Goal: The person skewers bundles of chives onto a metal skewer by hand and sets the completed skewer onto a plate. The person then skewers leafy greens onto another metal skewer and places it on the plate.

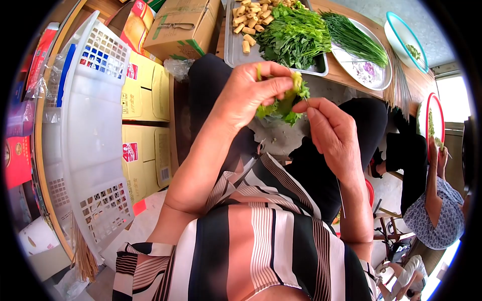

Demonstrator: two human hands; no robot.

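My left hand (251, 95) pinches a folded bunch of lettuce leaves (288, 105), pale at the stem and frilly at the edge. Close on its right, my right hand (334, 130) grips a thin skewer (342, 193) between thumb and fingers. The skewer's upper end points at the lettuce; whether it has pierced the leaf is hidden. Beyond my hands lies a metal tray (232, 52) with beige rolled pieces (249, 22) and a heap of leafy greens (293, 37). Chives (356, 40) rest on an oval plate (369, 78) to its right.
Loose skewers (399, 85) lie by the plate, near a teal-rimmed bowl (398, 25). At right a co-worker (434, 215) handles greens over a red-rimmed bowl (436, 108). Yellow cartons (145, 95), a cardboard box (178, 27) and a white plastic basket (93, 135) stand left.
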